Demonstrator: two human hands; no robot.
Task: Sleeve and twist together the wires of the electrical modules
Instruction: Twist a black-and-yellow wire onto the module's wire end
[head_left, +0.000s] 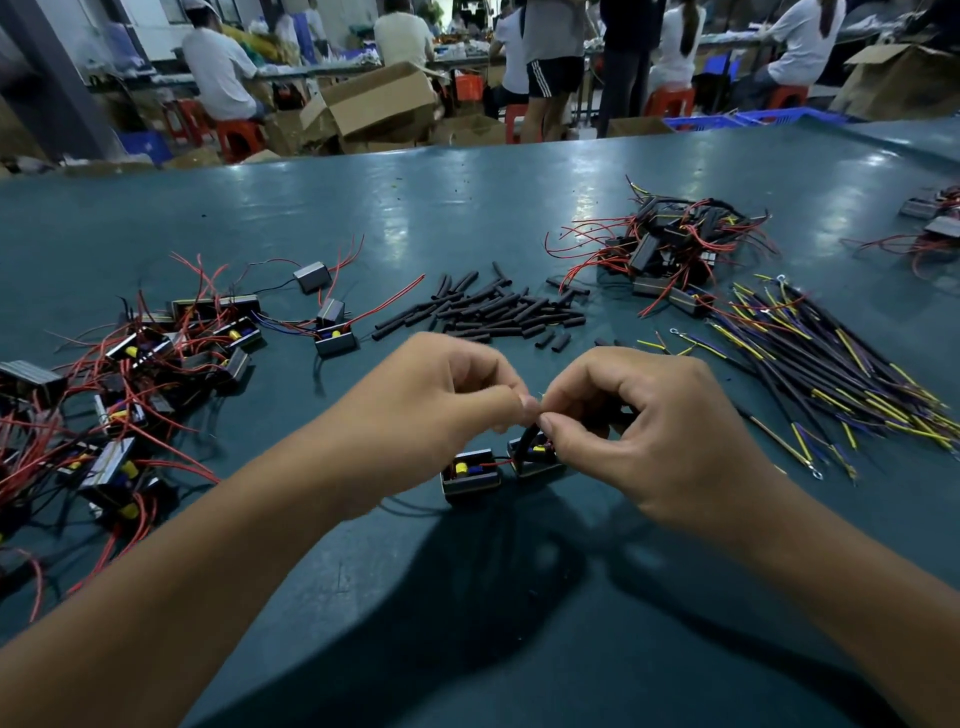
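While our left hand and right hand meet fingertip to fingertip, both sets of fingers pinch thin wire ends above two small modules near the counter's front edge; black sleeves lie mid-counter.

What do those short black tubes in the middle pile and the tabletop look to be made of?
Short black tubes: matte black, thin-walled, some flattened or kinked, so probably soft plastic sleeving, likely heat-shrink. Tabletop: smooth teal sheet with soft glare patches from the lights, suggesting a rubber or vinyl mat; which one cannot be told.
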